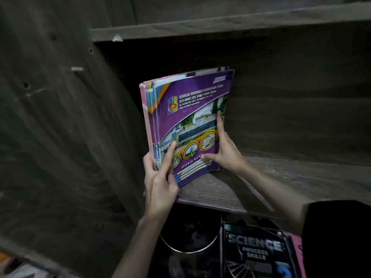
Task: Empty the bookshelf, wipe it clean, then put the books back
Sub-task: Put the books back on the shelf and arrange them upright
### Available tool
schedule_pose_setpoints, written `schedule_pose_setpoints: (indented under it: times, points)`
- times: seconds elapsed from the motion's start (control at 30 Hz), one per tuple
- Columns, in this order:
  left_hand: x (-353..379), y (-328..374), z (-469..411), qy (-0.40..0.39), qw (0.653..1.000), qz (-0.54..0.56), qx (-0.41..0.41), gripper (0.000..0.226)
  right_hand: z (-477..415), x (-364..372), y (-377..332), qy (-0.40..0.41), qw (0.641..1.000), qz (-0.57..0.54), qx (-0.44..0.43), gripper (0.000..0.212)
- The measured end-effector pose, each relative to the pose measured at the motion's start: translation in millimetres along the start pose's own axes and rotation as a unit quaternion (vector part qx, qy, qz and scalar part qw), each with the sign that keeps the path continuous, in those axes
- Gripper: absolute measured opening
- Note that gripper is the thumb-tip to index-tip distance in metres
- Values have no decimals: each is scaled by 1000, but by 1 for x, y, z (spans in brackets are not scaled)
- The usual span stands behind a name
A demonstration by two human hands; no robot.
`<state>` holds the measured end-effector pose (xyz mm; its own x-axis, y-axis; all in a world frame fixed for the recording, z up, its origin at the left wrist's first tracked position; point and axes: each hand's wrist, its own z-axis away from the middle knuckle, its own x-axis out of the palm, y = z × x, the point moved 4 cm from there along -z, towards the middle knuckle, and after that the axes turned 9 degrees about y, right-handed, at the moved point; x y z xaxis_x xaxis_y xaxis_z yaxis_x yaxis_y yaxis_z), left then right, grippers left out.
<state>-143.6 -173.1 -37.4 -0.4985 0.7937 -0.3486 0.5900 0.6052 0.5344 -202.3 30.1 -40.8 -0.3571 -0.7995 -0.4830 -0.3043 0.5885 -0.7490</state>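
Books (186, 117): thin stack, purple "BUKU NOTA" cover in front, held upright over the front left corner of the wooden shelf board (291, 177), close to the side panel (60, 127). I can't tell whether the bottom edge touches the board. Left grip (158, 177) wraps the stack's lower left edge, index finger laid straight across the cover. Right grip (224, 151) pinches the lower right edge, thumb on the cover, fingers running up the edge. Below the shelf, a dark "SCIENCE PROCESS SKILLS" book (255, 249) lies beside a round dark container with a metal rim (188, 237). Black sleeve (337, 237) on the right arm.
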Motion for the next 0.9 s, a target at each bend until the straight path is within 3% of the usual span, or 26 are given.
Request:
schedule_pose_setpoints:
  times: [0.27,0.43,0.53,0.6,0.9]
  points:
    - [1,-25,10,97,992,-47,-59,84,-46,51,-15,-128,991,-34,-25,134]
    - [6,-25,9,110,990,-63,-68,80,-51,68,-20,-130,991,38,-3,125]
    - [11,-26,9,128,987,-54,-87,77,-41,86,-16,-111,984,135,39,98]
    - [13,-28,9,130,986,-54,-92,77,-30,105,-15,-113,985,119,63,86]
    - [10,-28,18,64,979,-162,-102,84,-16,119,-5,-104,983,70,131,72]
